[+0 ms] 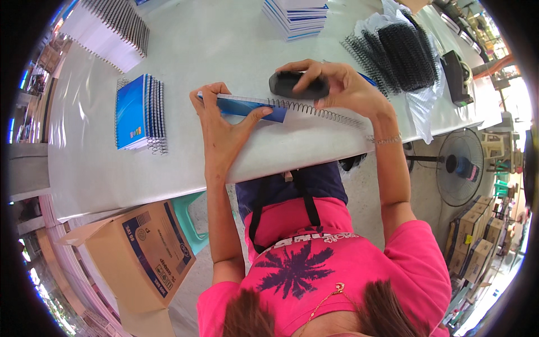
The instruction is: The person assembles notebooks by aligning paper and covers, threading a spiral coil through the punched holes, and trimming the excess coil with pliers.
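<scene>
My left hand point(220, 126) grips a blue notebook point(241, 106) by its left end and near side, holding it edge-up above the table. A dark spiral binding coil point(331, 114) is partly threaded into the right end of the notebook's edge. The rest of that coil sticks out to the right, past my right wrist. In my right hand point(355, 91) is a black rounded tool point(298, 85), its fingers curled over the top. It sits just above the coil where that enters the notebook; whether they touch, I cannot tell.
Blue spiral-bound notebooks point(132, 112) are stacked at left, with a taller bound pile point(106, 31) behind. Loose notebooks point(295, 19) stand at the back. Black coils point(407, 53) lie on white plastic at right, beside a black device point(457, 78). A cardboard box point(140, 253) and fan point(460, 168) flank me.
</scene>
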The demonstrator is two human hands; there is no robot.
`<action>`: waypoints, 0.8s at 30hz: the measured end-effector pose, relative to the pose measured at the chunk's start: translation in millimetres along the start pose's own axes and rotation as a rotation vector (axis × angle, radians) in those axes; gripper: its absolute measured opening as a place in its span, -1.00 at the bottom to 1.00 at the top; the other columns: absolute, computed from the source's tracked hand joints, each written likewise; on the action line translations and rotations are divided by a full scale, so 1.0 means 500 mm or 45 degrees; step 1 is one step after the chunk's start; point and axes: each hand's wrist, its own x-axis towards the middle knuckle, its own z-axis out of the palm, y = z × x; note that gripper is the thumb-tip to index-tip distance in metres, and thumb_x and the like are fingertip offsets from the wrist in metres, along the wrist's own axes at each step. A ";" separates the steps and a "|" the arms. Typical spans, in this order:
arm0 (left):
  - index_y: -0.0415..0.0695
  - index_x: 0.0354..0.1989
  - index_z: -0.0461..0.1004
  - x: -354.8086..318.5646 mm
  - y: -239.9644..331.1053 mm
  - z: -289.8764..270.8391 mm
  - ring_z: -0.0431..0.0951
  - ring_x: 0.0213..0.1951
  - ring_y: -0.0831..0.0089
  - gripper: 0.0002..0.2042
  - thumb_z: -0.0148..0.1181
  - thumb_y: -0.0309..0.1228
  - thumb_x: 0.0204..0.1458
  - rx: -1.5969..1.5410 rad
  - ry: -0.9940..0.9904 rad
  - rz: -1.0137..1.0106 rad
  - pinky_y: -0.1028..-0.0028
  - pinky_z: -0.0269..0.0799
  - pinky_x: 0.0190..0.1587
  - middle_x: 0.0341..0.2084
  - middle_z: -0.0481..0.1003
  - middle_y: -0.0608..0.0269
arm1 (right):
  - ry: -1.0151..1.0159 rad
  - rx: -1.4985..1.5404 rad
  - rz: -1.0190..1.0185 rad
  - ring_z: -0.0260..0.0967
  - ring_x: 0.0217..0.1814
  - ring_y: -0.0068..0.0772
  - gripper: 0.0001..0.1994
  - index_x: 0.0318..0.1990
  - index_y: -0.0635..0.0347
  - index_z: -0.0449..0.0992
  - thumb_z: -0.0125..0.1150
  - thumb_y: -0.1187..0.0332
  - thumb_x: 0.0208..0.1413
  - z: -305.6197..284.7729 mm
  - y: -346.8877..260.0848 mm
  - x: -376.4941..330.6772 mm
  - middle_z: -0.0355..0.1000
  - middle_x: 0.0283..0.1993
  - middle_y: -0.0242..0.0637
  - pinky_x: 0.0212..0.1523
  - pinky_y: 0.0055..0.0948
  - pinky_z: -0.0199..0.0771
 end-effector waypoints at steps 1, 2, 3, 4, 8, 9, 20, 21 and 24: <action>-0.18 -0.05 0.25 0.003 -0.007 0.002 0.27 -0.10 0.28 -0.27 0.64 -0.16 -0.30 -0.026 -0.005 0.010 0.33 0.28 0.01 -0.16 0.16 0.20 | -0.016 0.008 -0.099 0.31 0.30 -0.28 -0.70 -0.07 0.22 0.60 0.35 0.59 -0.02 0.005 -0.005 -0.003 0.24 0.37 -0.17 0.26 -0.34 0.35; -0.18 -0.05 0.25 0.006 -0.006 0.002 0.27 -0.10 0.29 -0.26 0.64 -0.15 -0.30 -0.050 -0.021 0.029 0.33 0.28 0.02 -0.16 0.16 0.21 | 0.073 -0.105 0.027 0.31 0.31 -0.28 -0.67 -0.10 0.18 0.62 0.31 0.66 -0.07 0.018 -0.007 0.000 0.28 0.34 -0.21 0.30 -0.35 0.34; -0.18 -0.05 0.25 0.004 -0.002 0.000 0.27 -0.09 0.27 -0.27 0.65 -0.18 -0.31 -0.036 -0.033 0.012 0.31 0.29 0.01 -0.15 0.16 0.19 | 0.109 -0.290 0.019 0.32 0.29 -0.28 -0.69 -0.11 0.20 0.62 0.31 0.64 -0.06 0.022 0.004 -0.001 0.30 0.31 -0.16 0.28 -0.36 0.34; -0.18 -0.06 0.25 0.002 0.003 -0.003 0.27 -0.08 0.25 -0.27 0.65 -0.20 -0.32 -0.021 -0.044 -0.005 0.29 0.30 0.00 -0.14 0.16 0.17 | 0.144 -0.475 0.013 0.33 0.27 -0.28 -0.72 -0.11 0.23 0.62 0.32 0.62 -0.05 0.025 0.024 0.000 0.31 0.29 -0.10 0.25 -0.36 0.35; -0.17 -0.06 0.25 0.002 0.011 -0.003 0.28 -0.09 0.25 -0.30 0.64 -0.23 -0.30 -0.135 -0.076 -0.057 0.28 0.32 -0.01 -0.12 0.15 0.15 | 0.191 -0.100 0.055 0.31 0.26 -0.34 -0.66 0.01 0.25 0.55 0.34 0.46 0.04 0.027 0.047 -0.011 0.32 0.27 -0.16 0.23 -0.38 0.32; -0.17 -0.06 0.25 0.000 0.011 -0.001 0.28 -0.09 0.25 -0.30 0.64 -0.24 -0.29 -0.120 -0.075 -0.047 0.28 0.32 -0.01 -0.12 0.15 0.16 | 0.202 0.056 0.067 0.28 0.31 -0.35 -0.64 0.06 0.25 0.52 0.35 0.42 0.09 0.029 0.050 -0.019 0.31 0.29 -0.20 0.27 -0.35 0.30; -0.15 -0.12 0.30 -0.007 0.013 0.006 0.28 -0.11 0.26 -0.35 0.64 -0.28 -0.33 -0.201 -0.157 0.069 0.30 0.33 -0.04 -0.15 0.15 0.20 | -0.133 0.500 0.188 0.35 0.14 -0.48 -0.25 0.31 0.35 0.26 0.24 -0.11 0.21 0.039 0.074 -0.040 0.39 0.10 -0.23 0.21 -0.45 0.34; -0.15 -0.13 0.30 -0.008 0.011 0.008 0.28 -0.11 0.27 -0.36 0.64 -0.29 -0.33 -0.210 -0.155 0.062 0.30 0.32 -0.05 -0.15 0.16 0.20 | -0.076 0.520 0.185 0.35 0.16 -0.46 -0.27 0.31 0.34 0.25 0.25 -0.08 0.21 0.041 0.073 -0.042 0.40 0.11 -0.22 0.22 -0.42 0.36; -0.15 -0.13 0.29 -0.011 0.013 0.014 0.26 -0.13 0.32 -0.37 0.63 -0.30 -0.32 -0.232 -0.145 0.048 0.36 0.29 -0.05 -0.18 0.15 0.23 | 0.084 0.877 0.037 0.33 0.20 -0.45 -0.32 0.31 0.35 0.25 0.28 0.03 0.23 0.045 0.064 -0.048 0.40 0.16 -0.17 0.24 -0.36 0.38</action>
